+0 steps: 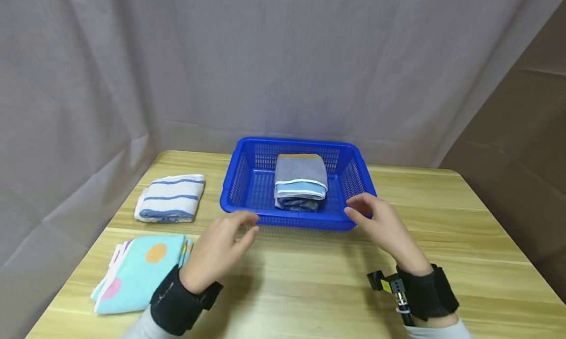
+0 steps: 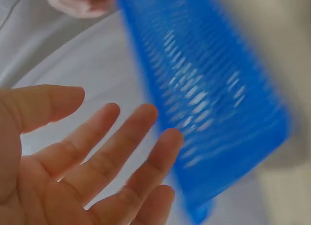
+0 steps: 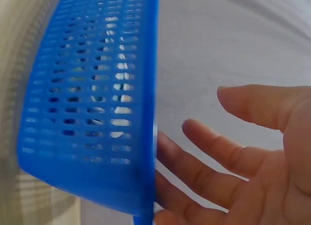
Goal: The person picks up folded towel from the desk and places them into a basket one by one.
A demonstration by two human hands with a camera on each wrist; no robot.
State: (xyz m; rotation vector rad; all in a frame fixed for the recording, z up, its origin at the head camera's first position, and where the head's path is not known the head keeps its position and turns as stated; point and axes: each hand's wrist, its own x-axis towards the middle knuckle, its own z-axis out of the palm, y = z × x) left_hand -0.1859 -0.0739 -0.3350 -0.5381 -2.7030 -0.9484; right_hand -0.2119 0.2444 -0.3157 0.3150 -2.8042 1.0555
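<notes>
A blue plastic basket [image 1: 283, 221] with perforated walls stands on the table. Inside lies a stack of folded cloths: a grey towel [image 1: 300, 168] with light blue layers at its front edge, over a dark patterned cloth [image 1: 297, 204]. My left hand [image 1: 223, 245] is beside the basket's front left corner, fingers spread and loosely bent, holding nothing. At the front right corner is my right hand [image 1: 379, 223], fingertips at or near the rim. In the right wrist view, some fingers pass behind the basket's edge [image 3: 148, 113]; whether they touch it is unclear.
A folded white towel with blue stripes [image 1: 172, 197] lies left of the basket. Nearer me is a folded turquoise towel [image 1: 139, 268] with coloured dots. A grey curtain [image 1: 283, 59] hangs behind the wooden table [image 1: 305, 285].
</notes>
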